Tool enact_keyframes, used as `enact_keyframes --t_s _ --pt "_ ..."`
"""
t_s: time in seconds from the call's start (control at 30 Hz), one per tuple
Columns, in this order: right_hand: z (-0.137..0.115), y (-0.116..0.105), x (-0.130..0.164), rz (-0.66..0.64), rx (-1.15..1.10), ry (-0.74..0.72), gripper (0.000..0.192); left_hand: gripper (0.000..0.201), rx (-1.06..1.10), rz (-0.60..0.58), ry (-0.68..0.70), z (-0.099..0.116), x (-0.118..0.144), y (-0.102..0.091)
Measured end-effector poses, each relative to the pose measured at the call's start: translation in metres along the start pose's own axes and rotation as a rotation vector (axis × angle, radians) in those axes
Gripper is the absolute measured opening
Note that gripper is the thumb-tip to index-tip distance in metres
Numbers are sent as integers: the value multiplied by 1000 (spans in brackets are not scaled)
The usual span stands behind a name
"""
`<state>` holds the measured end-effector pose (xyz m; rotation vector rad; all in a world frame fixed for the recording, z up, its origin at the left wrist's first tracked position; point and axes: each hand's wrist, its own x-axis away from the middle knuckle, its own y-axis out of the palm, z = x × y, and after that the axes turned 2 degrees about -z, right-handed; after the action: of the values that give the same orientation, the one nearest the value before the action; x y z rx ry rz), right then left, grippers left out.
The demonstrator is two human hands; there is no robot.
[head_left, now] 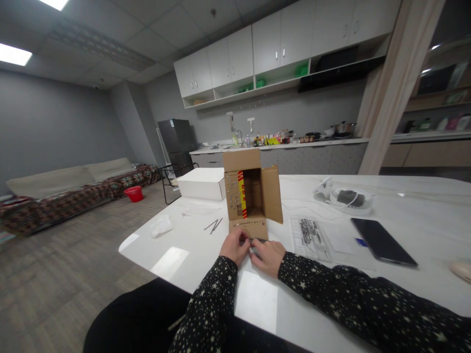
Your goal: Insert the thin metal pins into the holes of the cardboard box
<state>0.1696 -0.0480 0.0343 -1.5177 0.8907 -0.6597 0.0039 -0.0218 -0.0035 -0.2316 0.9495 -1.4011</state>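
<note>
I had both hands — left hand (234, 245), right hand (268, 256) — pinched on a small dark piece (255, 240) just before the open cardboard box (250, 198); a loosened pinch might have dropped it.

No text is legible; the open brown cardboard box (251, 196) bears a red-and-yellow printed strip whose characters are too blurred to read.

We work at a white tabletop (206, 255). An open cardboard box (252, 198) stands on it; behind-left of that box lies a white box (201, 184), left of it two thin rods (214, 225), right of it a clear tray (309, 235), farther right a black phone (382, 241).
</note>
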Motion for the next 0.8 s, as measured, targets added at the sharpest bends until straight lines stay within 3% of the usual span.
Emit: enact_keyframes --t_s 0.23,0.6,0.8 --pt "1 1 0 -13 -4 11 34 4 132 153 -75 10 0 -8" --pt "0 1 1 6 14 7 33 9 211 433 -96 4 0 -14" --pt "1 5 -2 -2 20 5 34 14 270 496 -97 0 -2 -14"
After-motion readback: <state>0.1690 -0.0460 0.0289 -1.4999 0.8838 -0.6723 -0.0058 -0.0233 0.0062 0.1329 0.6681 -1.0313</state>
